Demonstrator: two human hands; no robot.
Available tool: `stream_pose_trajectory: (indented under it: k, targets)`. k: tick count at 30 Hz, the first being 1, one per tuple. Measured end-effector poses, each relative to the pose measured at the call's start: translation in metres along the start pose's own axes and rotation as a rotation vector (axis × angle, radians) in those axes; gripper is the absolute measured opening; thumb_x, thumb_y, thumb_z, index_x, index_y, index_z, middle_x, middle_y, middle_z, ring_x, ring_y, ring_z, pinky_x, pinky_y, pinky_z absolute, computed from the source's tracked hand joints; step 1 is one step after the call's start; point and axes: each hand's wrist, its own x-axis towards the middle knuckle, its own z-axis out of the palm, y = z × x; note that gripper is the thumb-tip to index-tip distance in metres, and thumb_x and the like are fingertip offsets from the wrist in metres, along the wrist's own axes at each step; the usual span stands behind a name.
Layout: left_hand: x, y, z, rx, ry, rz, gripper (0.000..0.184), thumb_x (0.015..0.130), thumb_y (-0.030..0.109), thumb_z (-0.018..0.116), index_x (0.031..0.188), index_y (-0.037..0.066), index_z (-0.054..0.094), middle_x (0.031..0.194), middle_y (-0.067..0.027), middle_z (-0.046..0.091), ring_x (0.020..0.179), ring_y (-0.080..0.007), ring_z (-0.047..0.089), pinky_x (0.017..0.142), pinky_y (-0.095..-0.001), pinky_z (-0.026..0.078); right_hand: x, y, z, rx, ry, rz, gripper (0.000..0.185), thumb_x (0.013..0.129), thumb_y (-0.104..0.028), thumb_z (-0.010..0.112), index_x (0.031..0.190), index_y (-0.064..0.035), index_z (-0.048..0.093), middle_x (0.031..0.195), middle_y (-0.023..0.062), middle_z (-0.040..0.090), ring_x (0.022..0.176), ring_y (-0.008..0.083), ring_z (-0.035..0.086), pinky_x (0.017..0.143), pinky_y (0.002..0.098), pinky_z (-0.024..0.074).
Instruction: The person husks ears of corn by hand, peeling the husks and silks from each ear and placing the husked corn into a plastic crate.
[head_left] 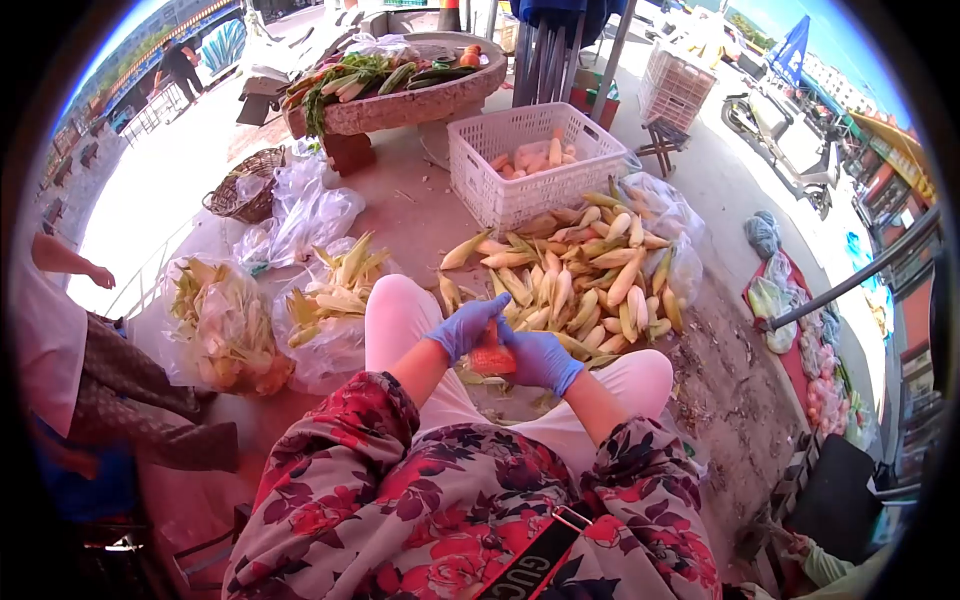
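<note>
In front of my knees, both gloved hands meet over an orange-red piece that looks like a husked ear of corn, mostly covered by fingers. My left hand is closed round its upper part. From the right, my right hand grips its side, fingers curled. Both gloves are blue-violet. Just beyond my hands spreads a heap of corn in pale husks. Behind the heap stands a white plastic crate with husked ears inside.
Left of my knees sit plastic bags of husks. Farther back are a wicker basket and a round stone table bearing vegetables. A person is close on the left. Bagged produce and a dark pole lie right.
</note>
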Motion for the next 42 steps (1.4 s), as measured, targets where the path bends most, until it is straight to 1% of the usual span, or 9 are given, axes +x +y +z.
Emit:
stream_pose_trajectory:
  k: [9, 12, 13, 14, 21, 26, 30, 36, 42]
  targets:
    - [0.000, 0.017, 0.015, -0.363, -0.221, 0.135, 0.028, 0.089, 0.036, 0.049, 0.089, 0.008, 0.050, 0.070, -0.0032, 0.055, 0.060, -0.0186, 0.053, 0.063, -0.0320, 0.046, -0.011, -0.019, -0.046, 0.182, 0.552, -0.296, 0.060, 0.060, -0.011, 0.064, 0.117, -0.0046, 0.047, 0.099, 0.0137, 0.058, 0.080, 0.0329, 0.057, 0.070, 0.0386, 0.0479]
    - [-0.002, 0.024, 0.017, -1.146, -0.865, 0.134, 0.026, 0.092, 0.035, 0.042, 0.091, 0.011, 0.052, 0.073, 0.0003, 0.058, 0.059, -0.0152, 0.053, 0.072, -0.0330, 0.046, 0.000, -0.015, -0.030, 0.707, 0.719, -0.111, 0.062, 0.072, -0.025, 0.066, 0.123, -0.0020, 0.041, 0.107, 0.0136, 0.056, 0.095, 0.0246, 0.058, 0.083, 0.0344, 0.0456]
    - [-0.042, 0.056, 0.047, -1.092, -0.303, 0.057, 0.024, 0.091, 0.034, 0.042, 0.082, 0.014, 0.051, 0.063, 0.0041, 0.053, 0.054, -0.0113, 0.049, 0.072, -0.0312, 0.046, 0.004, -0.018, -0.027, 0.903, 0.748, -0.036, 0.062, 0.075, -0.032, 0.066, 0.124, -0.0022, 0.041, 0.108, 0.0131, 0.056, 0.096, 0.0231, 0.057, 0.083, 0.0342, 0.0457]
    - [-0.018, 0.039, 0.031, -1.176, -0.564, 0.119, 0.030, 0.091, 0.034, 0.043, 0.069, 0.015, 0.048, 0.054, 0.0054, 0.047, 0.048, -0.0102, 0.045, 0.073, -0.0314, 0.045, 0.008, -0.019, -0.025, 1.093, 0.779, 0.034, 0.063, 0.078, -0.038, 0.065, 0.124, -0.0024, 0.040, 0.110, 0.0126, 0.055, 0.098, 0.0216, 0.056, 0.084, 0.0340, 0.0457]
    - [-0.046, 0.023, 0.035, -0.707, -0.192, 0.052, 0.040, 0.089, 0.033, 0.051, 0.054, 0.017, 0.040, 0.046, 0.0042, 0.038, 0.040, -0.0121, 0.039, 0.046, -0.0285, 0.041, 0.030, 0.019, -0.040, 2.177, 0.744, 0.150, 0.068, 0.079, -0.062, 0.049, 0.120, -0.0063, 0.045, 0.099, 0.0097, 0.056, 0.083, 0.0227, 0.057, 0.074, 0.0372, 0.0499]
    - [-0.053, 0.012, 0.034, -0.147, -0.028, 0.088, 0.031, 0.085, 0.036, 0.058, 0.073, 0.008, 0.055, 0.052, 0.0005, 0.049, 0.042, -0.0096, 0.041, 0.045, -0.0234, 0.037, 0.021, 0.047, -0.038, 2.042, 0.695, 0.128, 0.066, 0.083, -0.061, 0.043, 0.122, -0.0079, 0.044, 0.094, 0.0092, 0.058, 0.075, 0.0226, 0.060, 0.066, 0.0365, 0.0522]
    - [-0.030, 0.001, 0.048, 0.154, -0.117, 0.518, 0.057, 0.079, 0.036, 0.067, 0.117, -0.003, 0.049, 0.091, -0.0049, 0.060, 0.079, -0.0092, 0.054, 0.071, -0.0227, 0.045, 0.028, 0.010, -0.018, 1.978, 0.634, 0.119, 0.052, 0.094, -0.046, 0.032, 0.127, -0.0077, 0.039, 0.107, 0.0102, 0.056, 0.087, 0.0206, 0.059, 0.077, 0.0313, 0.0504]
    - [-0.035, -0.006, 0.028, 0.198, -0.143, 0.314, 0.051, 0.074, 0.030, 0.073, 0.108, -0.002, 0.055, 0.091, -0.0031, 0.062, 0.076, -0.0080, 0.056, 0.070, -0.0216, 0.046, 0.032, 0.009, -0.027, 1.290, 0.883, 0.112, 0.041, 0.095, -0.028, 0.039, 0.127, -0.0024, 0.042, 0.116, 0.0084, 0.053, 0.096, 0.0147, 0.056, 0.088, 0.0253, 0.0445]
    - [-0.039, -0.015, 0.031, 0.047, -0.227, 0.256, 0.040, 0.077, 0.028, 0.070, 0.103, -0.001, 0.059, 0.089, -0.0030, 0.061, 0.077, -0.0087, 0.056, 0.068, -0.0220, 0.045, 0.036, 0.014, -0.045, 1.563, 1.049, 0.198, 0.016, 0.084, -0.004, 0.058, 0.099, -0.0006, 0.061, 0.099, 0.0070, 0.063, 0.090, 0.0115, 0.058, 0.085, 0.0222, 0.0444]
